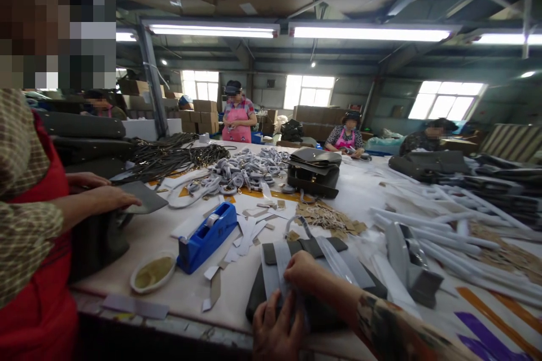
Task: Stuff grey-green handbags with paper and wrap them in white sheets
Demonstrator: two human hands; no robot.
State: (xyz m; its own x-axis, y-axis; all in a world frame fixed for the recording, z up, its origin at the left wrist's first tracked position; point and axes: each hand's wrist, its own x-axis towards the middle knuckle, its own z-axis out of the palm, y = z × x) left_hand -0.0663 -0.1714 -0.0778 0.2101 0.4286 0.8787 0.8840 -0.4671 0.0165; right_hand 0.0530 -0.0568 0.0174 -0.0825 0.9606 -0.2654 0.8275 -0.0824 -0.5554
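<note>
Both hands (287, 292) on bag (330, 293), nr table (237, 307) edge.

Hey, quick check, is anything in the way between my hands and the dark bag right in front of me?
Only the pale strip running down the front of the dark bag, right at the fingers of your right hand and left hand. Nothing else visible stands between.
</note>
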